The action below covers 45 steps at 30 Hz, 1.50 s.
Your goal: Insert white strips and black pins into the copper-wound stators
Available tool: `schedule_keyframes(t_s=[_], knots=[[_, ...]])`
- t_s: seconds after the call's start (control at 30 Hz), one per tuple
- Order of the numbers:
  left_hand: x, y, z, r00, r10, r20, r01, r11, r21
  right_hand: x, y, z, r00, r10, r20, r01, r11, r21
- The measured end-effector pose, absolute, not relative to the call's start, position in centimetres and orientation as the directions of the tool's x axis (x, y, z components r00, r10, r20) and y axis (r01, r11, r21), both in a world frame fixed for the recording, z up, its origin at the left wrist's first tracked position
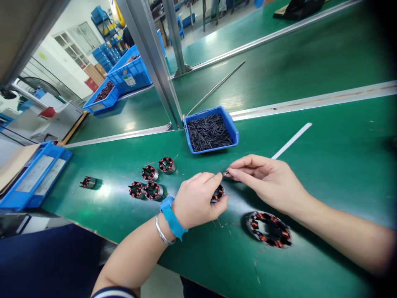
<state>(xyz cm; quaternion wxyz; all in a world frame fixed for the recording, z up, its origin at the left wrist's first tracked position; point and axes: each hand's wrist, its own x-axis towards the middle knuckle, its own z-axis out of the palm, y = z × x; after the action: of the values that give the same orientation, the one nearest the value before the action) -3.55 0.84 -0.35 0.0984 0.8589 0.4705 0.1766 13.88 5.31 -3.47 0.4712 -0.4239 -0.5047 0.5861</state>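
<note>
My left hand (198, 198), with a blue watch and a silver bangle at the wrist, is wrapped round a small motor stator (218, 193) with copper windings. Just right of it, my right hand (259, 176) is closed in a pinch at the stator's upper edge, by what looks like a thin wire end; the detail is too small to make out. A larger stator (269, 229) lies on the green table below my right hand. Loose bits of copper wire (257, 267) lie around it.
Several small stators (153, 191) stand to the left, one (87, 182) farther off. A blue bin (236, 136) of black sleeves sits ahead, beside a metal post (155, 58). A white strip (293, 140) lies behind my right hand. Blue trays (66, 159) are at the far left.
</note>
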Motion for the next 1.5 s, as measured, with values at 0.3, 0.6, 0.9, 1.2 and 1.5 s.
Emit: schedule_keyframes(t_s=[0.3,0.6,0.9,1.2,1.5], knots=[[-3.6,0.8,-0.4,0.484,0.852,0.198,0.744,-0.520,0.419,14.2,4.7,-3.1,-0.304,0.934,0.190,0.191,0.255,-0.948],[-3.6,1.3,0.1,0.484,0.853,0.195,0.700,-0.512,0.498,15.7,5.9,-2.8,-0.622,0.699,0.351,0.391,0.667,-0.635],[-3.8,2.1,-1.9,0.482,0.784,0.391,0.708,-0.612,0.353,14.0,5.6,0.2,-0.562,0.820,0.108,0.727,0.552,-0.408],[-4.7,2.0,-3.5,0.504,0.746,0.435,0.725,-0.639,0.256,13.1,3.4,1.9,-0.401,0.916,0.019,0.749,0.340,-0.569],[-3.4,1.5,-1.9,0.398,0.853,0.337,0.720,-0.518,0.462,13.9,3.4,2.0,-0.446,0.893,0.066,0.589,0.348,-0.729]])
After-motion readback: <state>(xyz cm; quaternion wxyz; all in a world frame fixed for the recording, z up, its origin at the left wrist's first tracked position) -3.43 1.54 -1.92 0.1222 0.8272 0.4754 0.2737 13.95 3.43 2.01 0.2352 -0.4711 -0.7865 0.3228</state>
